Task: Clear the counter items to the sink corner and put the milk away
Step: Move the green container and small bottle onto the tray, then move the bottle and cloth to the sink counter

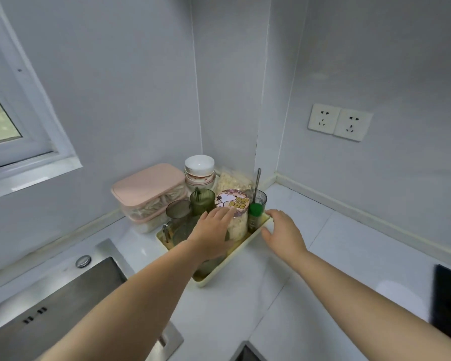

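Note:
A cream tray (228,265) sits in the counter corner beside the sink. It holds a clear jar (238,226) of flakes with a cartoon-dog lid, a green-capped bottle (255,213), several tinted glasses (203,201) and a glass with a spoon (261,198). My left hand (211,234) reaches over the tray, its straight fingers touching the jar's side just under the lid. My right hand (281,234) is open, fingers spread, at the tray's right rim. No milk is visible.
A pink-lidded box (149,190), stacked bowls (199,170) and a bag of flakes (235,179) stand behind the tray against the walls. The steel sink (52,303) lies at left. A black cooktop (449,303) is at right. Two wall sockets (339,122) hang above the counter.

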